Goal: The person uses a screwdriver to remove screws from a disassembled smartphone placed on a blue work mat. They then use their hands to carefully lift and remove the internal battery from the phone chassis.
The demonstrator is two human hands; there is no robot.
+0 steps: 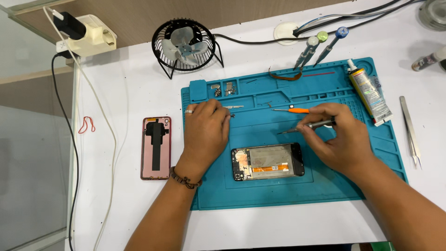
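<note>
White tabletop [139, 93], brown wall strip [186, 11] behind, glass pane [32, 162] at left; bright even light.

Three screwdrivers [309, 124], perhaps four; one phone [268, 161]

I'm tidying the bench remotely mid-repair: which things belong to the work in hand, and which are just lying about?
In use:
- opened black phone
- slim grey screwdriver in the right hand
- left hand at small metal parts
- blue silicone work mat

Lying about:
- pink phone back cover
- black desk fan
- glue tube
- steel tweezers
- red rubber band
</note>
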